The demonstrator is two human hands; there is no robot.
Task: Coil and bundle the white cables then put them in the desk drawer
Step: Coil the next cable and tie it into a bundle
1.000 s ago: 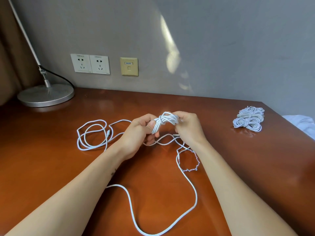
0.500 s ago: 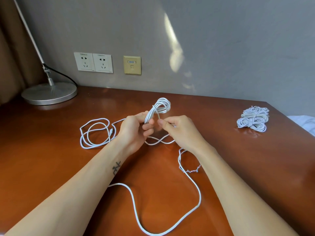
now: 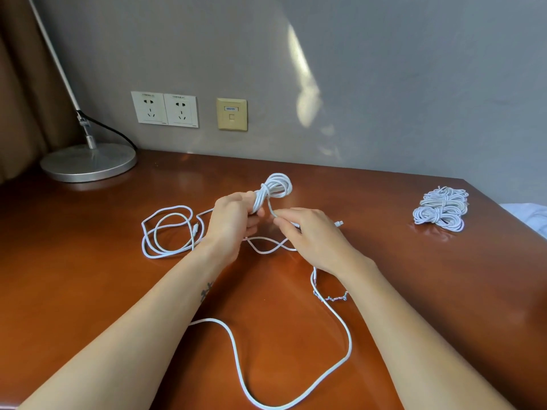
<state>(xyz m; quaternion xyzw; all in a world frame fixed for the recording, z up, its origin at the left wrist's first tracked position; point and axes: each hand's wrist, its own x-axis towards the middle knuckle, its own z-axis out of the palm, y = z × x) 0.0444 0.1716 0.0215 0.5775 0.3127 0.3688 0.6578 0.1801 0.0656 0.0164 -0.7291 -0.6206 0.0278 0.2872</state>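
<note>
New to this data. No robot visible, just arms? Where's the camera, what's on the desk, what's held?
No machine here: a person works with bare hands, filmed by a wide-angle camera on their head, looking forward and down. The left hand grips a small white coil; the right hand pinches that cable's free end just below it. On the brown desk lie loose white cable loops, finished bundles at the far right, and a lamp base at the far left.
</note>
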